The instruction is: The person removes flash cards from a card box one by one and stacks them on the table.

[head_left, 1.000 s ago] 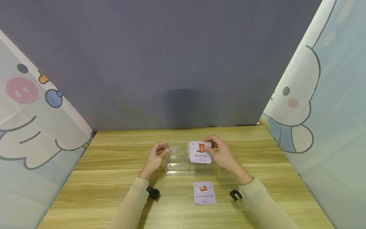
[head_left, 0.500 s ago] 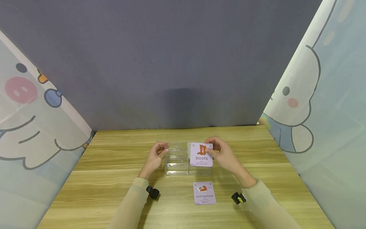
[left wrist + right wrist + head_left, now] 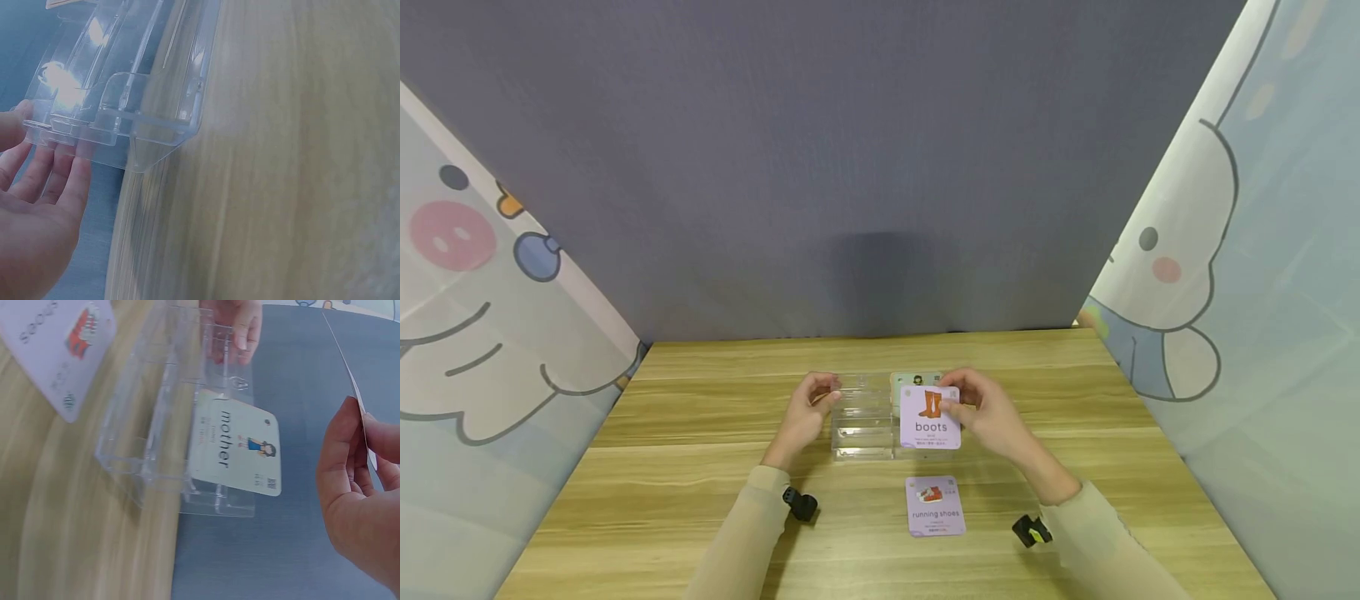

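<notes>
A clear plastic tiered card rack (image 3: 862, 433) stands on the table. My left hand (image 3: 803, 417) grips its left end, thumb on top and fingers below in the left wrist view (image 3: 44, 187). Between the thumb and fingers of my right hand (image 3: 992, 421) is a purple "boots" card (image 3: 929, 436), held in front of the rack's right half. The right wrist view shows this card edge-on, apart from the rack. Behind it, a pale "mother" card (image 3: 237, 445) sits in an upper right slot. A purple "running shoes" card (image 3: 935, 523) lies on the table before the rack.
The wooden table (image 3: 700, 467) meets a dark grey curtain (image 3: 880, 167) along its back edge. Cartoon-printed curtains hang at left (image 3: 460, 333) and right (image 3: 1270, 292). Each wrist wears a small black camera, such as the left one (image 3: 801, 504).
My right hand has moved the boots card down and slightly right, nearer to me, uncovering more of the mother card behind it. The left hand stays on the rack.
</notes>
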Available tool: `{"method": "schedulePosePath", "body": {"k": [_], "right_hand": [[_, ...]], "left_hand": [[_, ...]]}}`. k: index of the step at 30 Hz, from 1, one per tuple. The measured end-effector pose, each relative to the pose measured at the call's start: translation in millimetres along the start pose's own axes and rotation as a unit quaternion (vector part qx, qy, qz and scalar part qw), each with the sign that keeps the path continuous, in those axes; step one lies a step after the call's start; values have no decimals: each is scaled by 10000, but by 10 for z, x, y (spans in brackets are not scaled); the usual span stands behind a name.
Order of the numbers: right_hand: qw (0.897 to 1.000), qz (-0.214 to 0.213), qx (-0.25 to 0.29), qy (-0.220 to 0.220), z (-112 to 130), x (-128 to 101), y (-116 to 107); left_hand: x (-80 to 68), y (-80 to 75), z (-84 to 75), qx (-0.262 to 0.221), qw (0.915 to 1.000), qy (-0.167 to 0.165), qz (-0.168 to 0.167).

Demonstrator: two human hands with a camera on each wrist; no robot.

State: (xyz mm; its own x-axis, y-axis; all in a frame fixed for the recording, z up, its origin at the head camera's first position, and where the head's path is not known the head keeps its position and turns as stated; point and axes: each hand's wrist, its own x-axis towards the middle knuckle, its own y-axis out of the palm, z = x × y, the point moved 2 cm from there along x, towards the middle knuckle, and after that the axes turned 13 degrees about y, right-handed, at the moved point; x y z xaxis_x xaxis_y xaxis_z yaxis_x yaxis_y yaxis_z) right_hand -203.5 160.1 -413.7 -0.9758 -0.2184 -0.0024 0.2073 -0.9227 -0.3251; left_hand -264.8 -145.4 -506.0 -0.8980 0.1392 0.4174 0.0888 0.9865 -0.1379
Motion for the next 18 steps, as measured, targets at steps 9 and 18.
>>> {"method": "schedulePosePath", "body": {"k": [9, 18], "right_hand": [[9998, 123, 95, 111, -111, -53, 20], [9994, 246, 182, 153, -177, -78, 43]], "left_hand": [[3, -1, -8, 50, 9999, -96, 5], [3, 2, -22, 42, 10000, -1, -17]]}}
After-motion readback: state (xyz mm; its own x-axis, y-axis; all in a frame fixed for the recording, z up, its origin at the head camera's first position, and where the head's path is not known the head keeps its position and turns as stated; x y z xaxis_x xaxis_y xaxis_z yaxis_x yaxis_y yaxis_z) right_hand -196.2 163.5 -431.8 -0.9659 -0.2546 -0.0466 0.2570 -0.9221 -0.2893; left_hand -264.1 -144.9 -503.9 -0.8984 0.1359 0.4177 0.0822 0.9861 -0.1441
